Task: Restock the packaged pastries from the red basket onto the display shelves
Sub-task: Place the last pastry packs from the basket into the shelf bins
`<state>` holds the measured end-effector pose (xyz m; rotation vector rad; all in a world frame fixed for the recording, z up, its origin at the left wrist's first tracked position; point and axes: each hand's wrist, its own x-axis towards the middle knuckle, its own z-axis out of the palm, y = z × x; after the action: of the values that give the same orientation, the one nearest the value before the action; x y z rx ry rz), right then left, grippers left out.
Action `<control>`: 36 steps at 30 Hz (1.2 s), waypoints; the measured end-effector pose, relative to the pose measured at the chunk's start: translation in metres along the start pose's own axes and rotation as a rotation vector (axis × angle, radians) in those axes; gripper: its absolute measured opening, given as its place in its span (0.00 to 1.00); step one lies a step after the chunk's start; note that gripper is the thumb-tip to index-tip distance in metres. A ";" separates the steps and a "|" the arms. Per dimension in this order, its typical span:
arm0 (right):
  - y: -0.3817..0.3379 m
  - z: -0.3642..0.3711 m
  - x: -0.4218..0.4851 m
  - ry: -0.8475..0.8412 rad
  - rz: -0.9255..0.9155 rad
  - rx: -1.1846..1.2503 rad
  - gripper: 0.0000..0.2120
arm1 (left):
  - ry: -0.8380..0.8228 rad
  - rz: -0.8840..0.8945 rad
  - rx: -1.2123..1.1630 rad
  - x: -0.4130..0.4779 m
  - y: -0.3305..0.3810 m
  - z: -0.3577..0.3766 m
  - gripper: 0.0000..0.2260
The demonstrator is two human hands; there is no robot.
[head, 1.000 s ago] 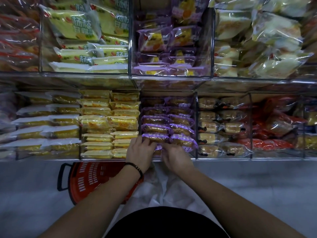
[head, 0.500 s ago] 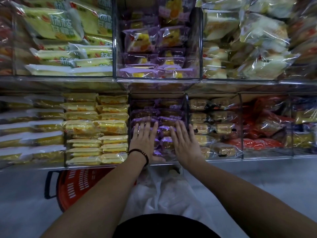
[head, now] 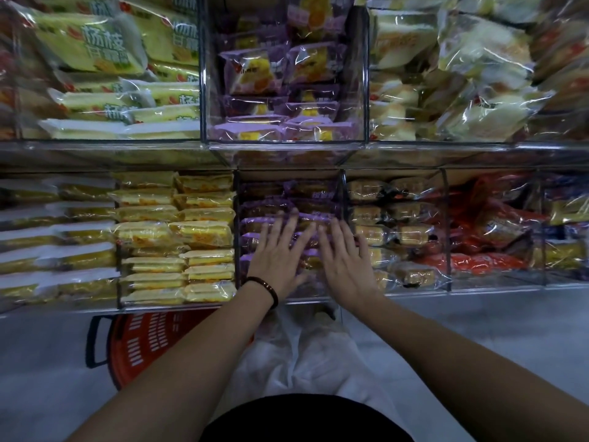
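Purple-wrapped pastries (head: 264,207) fill the middle clear bin of the lower shelf. My left hand (head: 276,256), with a dark bead bracelet at the wrist, lies flat on them with straight fingers. My right hand (head: 345,260) lies flat beside it on the same stack, fingers spread. Neither hand holds a package. The red basket (head: 143,342) with a black handle stands on the floor at the lower left, partly hidden by my left arm; its contents cannot be seen.
Yellow packs (head: 178,237) fill the bin to the left, brown-cake packs (head: 395,231) the bin to the right, red packs (head: 490,234) further right. The upper shelf (head: 287,148) holds more clear bins. A white plastic bag (head: 306,362) lies between my arms.
Both hands went from gripping packages at the bin's front edge to lying flat on the purple stack, reaching further back into the bin. The view shifted slightly.
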<state>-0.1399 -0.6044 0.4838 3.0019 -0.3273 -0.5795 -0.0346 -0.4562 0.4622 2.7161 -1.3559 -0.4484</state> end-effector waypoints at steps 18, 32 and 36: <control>-0.033 0.017 0.004 -0.329 -0.008 0.333 0.20 | -0.121 -0.021 0.172 0.008 0.006 0.016 0.37; -0.049 0.002 -0.081 -0.045 0.067 0.520 0.21 | 0.051 0.020 -0.185 -0.035 0.000 -0.018 0.28; -0.062 -0.002 -0.104 -0.048 0.104 0.591 0.25 | 0.166 -0.012 -0.334 -0.098 0.009 -0.014 0.20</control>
<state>-0.2208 -0.5212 0.5169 3.4948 -0.7770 -0.6382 -0.0930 -0.3852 0.4992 2.4298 -1.1112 -0.3981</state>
